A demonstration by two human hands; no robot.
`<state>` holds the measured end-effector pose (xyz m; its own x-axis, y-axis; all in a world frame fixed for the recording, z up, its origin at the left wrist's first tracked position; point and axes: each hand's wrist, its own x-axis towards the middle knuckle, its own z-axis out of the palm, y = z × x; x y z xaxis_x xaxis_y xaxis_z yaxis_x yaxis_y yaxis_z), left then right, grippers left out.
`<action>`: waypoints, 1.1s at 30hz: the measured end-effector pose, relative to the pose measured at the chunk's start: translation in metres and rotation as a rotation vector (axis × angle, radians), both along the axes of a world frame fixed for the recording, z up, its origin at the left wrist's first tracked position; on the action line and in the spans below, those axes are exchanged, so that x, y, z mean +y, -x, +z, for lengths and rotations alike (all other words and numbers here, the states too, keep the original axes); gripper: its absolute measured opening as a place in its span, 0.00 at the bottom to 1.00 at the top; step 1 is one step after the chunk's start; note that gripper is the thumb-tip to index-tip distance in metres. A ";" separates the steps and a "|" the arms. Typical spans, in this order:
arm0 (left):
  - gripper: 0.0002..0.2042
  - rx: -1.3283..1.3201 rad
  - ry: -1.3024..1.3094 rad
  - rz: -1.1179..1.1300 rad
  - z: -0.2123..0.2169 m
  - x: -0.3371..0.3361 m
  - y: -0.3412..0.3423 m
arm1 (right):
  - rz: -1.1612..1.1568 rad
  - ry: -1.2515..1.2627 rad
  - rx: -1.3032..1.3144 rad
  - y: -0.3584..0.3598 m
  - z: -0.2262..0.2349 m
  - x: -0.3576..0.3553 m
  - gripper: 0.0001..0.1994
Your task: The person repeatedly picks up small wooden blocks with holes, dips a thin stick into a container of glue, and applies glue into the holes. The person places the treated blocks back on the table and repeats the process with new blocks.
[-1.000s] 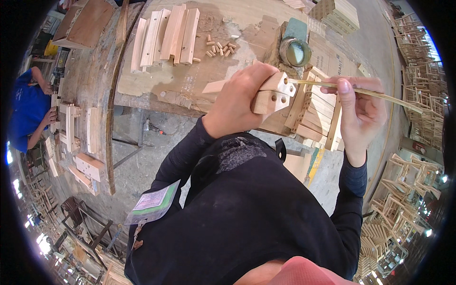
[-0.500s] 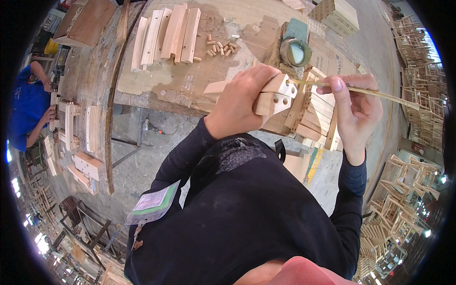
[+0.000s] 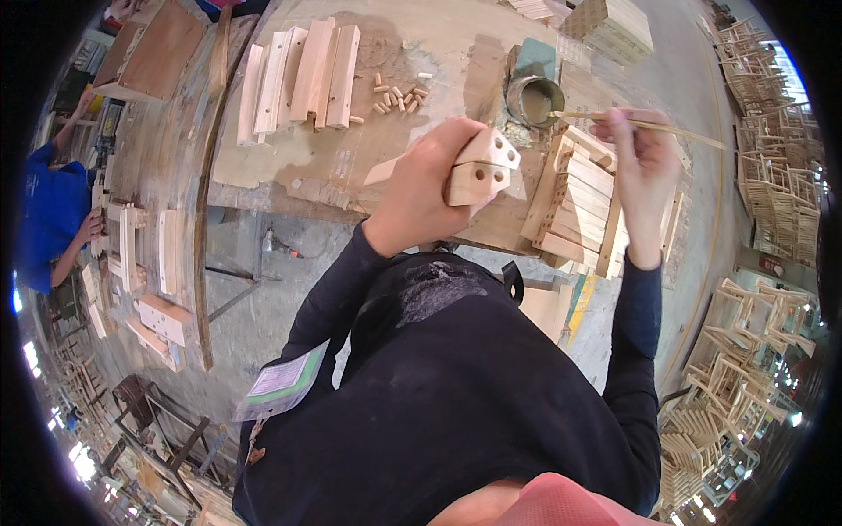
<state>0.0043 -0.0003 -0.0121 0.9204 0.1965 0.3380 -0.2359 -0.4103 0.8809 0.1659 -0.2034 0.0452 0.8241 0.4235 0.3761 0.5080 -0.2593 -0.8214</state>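
Gluing step in hand, by the look of it: the stick is at the pot, loading, while the drilled block waits.

Left hand (image 3: 421, 188): fingers closed firmly round a pale wooden block (image 3: 481, 168), held clear above the tabletop (image 3: 438, 44) near picture centre. Two faces of the block show drilled dowel holes, turned toward 3 o'clock. Forearm rises from the lower edge, wrist bent slightly inward.

Right hand (image 3: 636, 175): fingers pinched shut on a thin wooden stick (image 3: 649, 124), which runs roughly level from 3 o'clock toward 9 o'clock. Its tip lies at the rim of a small round pot (image 3: 533, 98) holding a pale paste, at 12 o'clock from the block. Whether the tip is in the paste cannot be told. Forearm upright, wrist cocked toward the pot.

Surroundings: a stack of drilled slats (image 3: 574, 197) sits below the right hand, at 3 o'clock from the block. Loose dowel pegs (image 3: 399, 95) lie scattered at 11 o'clock; a row of longer wooden pieces (image 3: 298, 74) lies further toward 10 o'clock.

Judgement: the next move calls for carrying the loaded tip across to the block's holes, block held steady, holes kept facing the stick.
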 end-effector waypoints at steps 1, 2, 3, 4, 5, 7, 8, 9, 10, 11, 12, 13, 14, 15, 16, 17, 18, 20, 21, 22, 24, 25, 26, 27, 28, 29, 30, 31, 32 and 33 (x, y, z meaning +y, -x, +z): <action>0.24 0.008 -0.002 0.006 0.000 0.001 0.000 | -0.023 0.048 -0.038 -0.013 -0.021 -0.005 0.08; 0.25 -0.003 -0.010 0.001 -0.001 0.002 0.000 | -0.047 0.098 -0.076 -0.022 -0.040 -0.009 0.08; 0.24 0.003 -0.002 -0.003 -0.003 0.004 0.000 | -0.058 0.084 -0.044 -0.028 -0.058 -0.009 0.08; 0.24 0.010 0.005 -0.008 -0.003 0.005 0.001 | -0.070 0.069 -0.010 -0.032 -0.075 -0.009 0.08; 0.24 0.019 0.010 -0.012 -0.004 0.006 0.001 | -0.080 0.052 0.024 -0.034 -0.083 -0.009 0.08; 0.24 0.015 0.017 -0.007 -0.006 0.007 0.001 | -0.096 0.123 -0.023 -0.031 -0.091 -0.007 0.08; 0.24 0.014 0.020 -0.005 -0.007 0.008 0.001 | -0.105 0.159 -0.046 -0.029 -0.092 -0.005 0.08; 0.24 0.019 0.015 -0.004 -0.007 0.008 0.001 | -0.091 0.155 -0.038 -0.026 -0.092 -0.003 0.08; 0.24 0.025 0.010 -0.002 -0.008 0.009 0.001 | -0.077 0.152 -0.029 -0.022 -0.091 -0.001 0.08; 0.24 0.032 0.006 0.000 -0.009 0.010 0.001 | -0.063 0.148 -0.020 -0.019 -0.091 0.000 0.08; 0.24 0.034 0.007 0.002 -0.009 0.010 0.001 | -0.047 0.190 -0.024 -0.018 -0.091 0.000 0.08; 0.24 0.035 0.009 0.004 -0.010 0.010 0.000 | -0.051 0.138 0.043 -0.017 -0.092 0.001 0.08; 0.24 0.037 0.011 0.005 -0.011 0.010 0.000 | -0.054 0.085 0.109 -0.016 -0.095 0.002 0.08; 0.24 0.040 0.009 0.003 -0.012 0.011 -0.001 | -0.057 0.032 0.175 -0.016 -0.099 0.002 0.08; 0.24 0.043 0.008 0.001 -0.012 0.011 -0.001 | -0.051 -0.072 0.246 -0.017 -0.103 0.002 0.07; 0.24 0.046 0.007 -0.001 -0.013 0.012 -0.002 | -0.045 -0.177 0.316 -0.019 -0.107 0.001 0.07; 0.24 0.050 0.015 -0.002 -0.013 0.012 -0.002 | -0.038 -0.282 0.386 -0.021 -0.110 0.001 0.07; 0.24 0.060 0.024 0.001 -0.015 0.013 -0.001 | -0.083 -0.406 0.529 -0.019 -0.104 0.004 0.06; 0.24 0.063 0.025 0.002 -0.015 0.014 -0.002 | -0.106 -0.467 0.601 -0.019 -0.102 0.006 0.06; 0.23 0.066 0.027 0.000 -0.015 0.014 -0.002 | -0.121 -0.490 0.677 -0.021 -0.103 0.004 0.07; 0.23 0.065 0.020 -0.002 -0.015 0.014 -0.003 | -0.150 -0.533 0.829 -0.028 -0.109 -0.005 0.07; 0.23 0.061 0.010 -0.001 -0.016 0.015 -0.003 | -0.175 -0.522 0.863 -0.031 -0.112 -0.008 0.08; 0.23 0.058 0.001 0.001 -0.016 0.015 -0.004 | -0.201 -0.510 0.897 -0.035 -0.115 -0.011 0.09; 0.23 0.049 -0.002 -0.005 -0.015 0.015 -0.005 | -0.226 -0.498 0.930 -0.038 -0.116 -0.014 0.10; 0.23 0.044 -0.008 -0.007 -0.014 0.015 -0.005 | -0.237 -0.510 0.924 -0.041 -0.116 -0.016 0.10; 0.23 0.039 -0.014 -0.008 -0.012 0.015 -0.006 | -0.248 -0.523 0.919 -0.044 -0.116 -0.019 0.11; 0.23 0.038 -0.016 -0.008 -0.011 0.014 -0.006 | -0.260 -0.535 0.913 -0.046 -0.116 -0.021 0.11; 0.23 0.035 -0.015 -0.007 -0.011 0.014 -0.006 | -0.224 -0.551 0.865 -0.046 -0.113 -0.021 0.11; 0.23 0.035 -0.016 -0.003 -0.010 0.013 -0.005 | -0.186 -0.568 0.819 -0.045 -0.106 -0.021 0.11; 0.23 0.039 -0.018 0.002 -0.009 0.013 -0.005 | -0.149 -0.584 0.773 -0.043 -0.096 -0.020 0.11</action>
<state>0.0094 0.0124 -0.0207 0.9326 0.1924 0.3053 -0.2008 -0.4262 0.8821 0.2093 -0.2235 -0.0511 0.9614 0.2143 -0.1726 -0.2291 0.2762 -0.9334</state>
